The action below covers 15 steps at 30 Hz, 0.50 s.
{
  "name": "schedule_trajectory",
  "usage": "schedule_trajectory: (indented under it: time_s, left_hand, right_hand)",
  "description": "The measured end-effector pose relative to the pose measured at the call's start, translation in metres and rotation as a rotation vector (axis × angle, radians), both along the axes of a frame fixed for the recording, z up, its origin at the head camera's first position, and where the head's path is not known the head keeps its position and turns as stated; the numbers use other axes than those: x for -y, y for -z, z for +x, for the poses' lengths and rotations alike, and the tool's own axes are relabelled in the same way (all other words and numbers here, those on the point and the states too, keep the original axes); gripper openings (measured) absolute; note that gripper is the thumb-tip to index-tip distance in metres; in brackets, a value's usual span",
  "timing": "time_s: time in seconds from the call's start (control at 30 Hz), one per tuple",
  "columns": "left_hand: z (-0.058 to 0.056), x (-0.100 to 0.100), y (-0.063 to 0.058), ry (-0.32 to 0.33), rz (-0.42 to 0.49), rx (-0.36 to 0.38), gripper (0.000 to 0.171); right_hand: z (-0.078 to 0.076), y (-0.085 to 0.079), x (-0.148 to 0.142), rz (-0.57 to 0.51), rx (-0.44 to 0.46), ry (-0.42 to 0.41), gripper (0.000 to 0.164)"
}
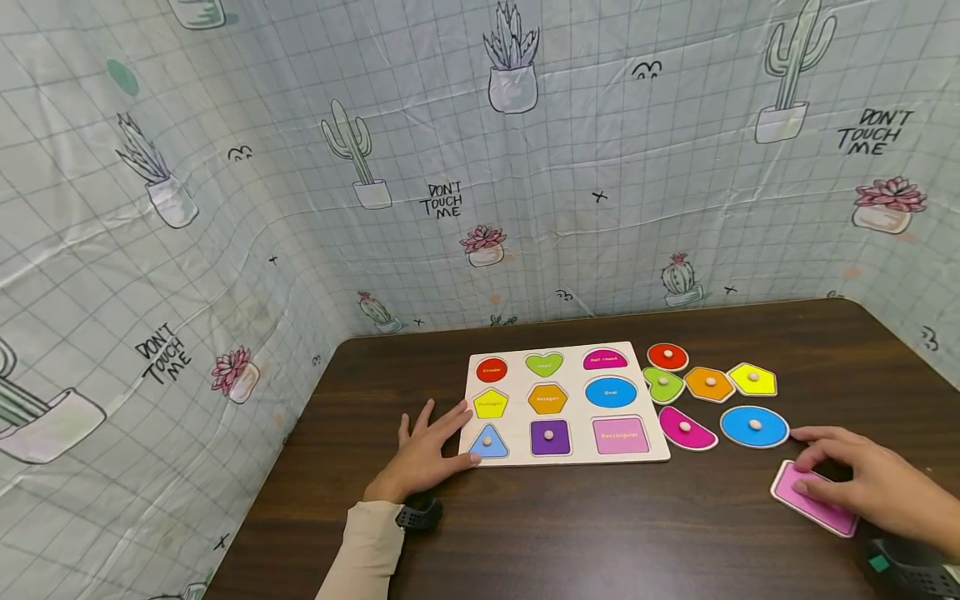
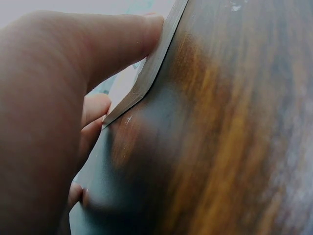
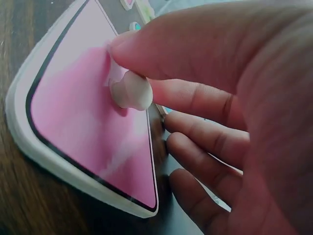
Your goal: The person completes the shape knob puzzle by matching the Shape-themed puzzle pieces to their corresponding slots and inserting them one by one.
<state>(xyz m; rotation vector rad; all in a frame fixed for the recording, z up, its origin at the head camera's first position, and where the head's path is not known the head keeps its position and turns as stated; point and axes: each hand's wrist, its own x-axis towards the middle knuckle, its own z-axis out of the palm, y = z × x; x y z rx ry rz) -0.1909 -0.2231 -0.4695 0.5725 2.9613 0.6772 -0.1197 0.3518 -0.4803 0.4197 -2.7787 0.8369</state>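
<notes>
Currently, the left hand [image 1: 420, 462] is spread wide, its thumb and index finger touching the adjacent corner and side of the puzzle board [image 1: 576, 412]. The blue triangle piece [image 1: 489, 446] sits in its recess, next to the left thumb; the purple square piece [image 1: 551, 442] is seated farther from that hand. The right hand [image 1: 873, 479] pinches the knob [image 3: 132, 93] of the pink rectangle piece [image 1: 810, 506], which is positioned beneath the right thumb. The blue oval piece [image 1: 738, 432] lies just beside an extended right-hand finger; contact cannot be determined. The magenta half-round piece [image 1: 696, 437] lies between both hands, nearer the right.
</notes>
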Motion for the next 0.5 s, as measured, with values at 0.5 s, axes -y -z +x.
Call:
schedule_trajectory:
  time_s: [0.5]
  left_hand:
    - [0.001, -0.002, -0.003, 0.004, 0.010, 0.007, 0.076]
  right_hand:
    - [0.004, -0.001, -0.012, -0.012, -0.016, -0.071, 0.033]
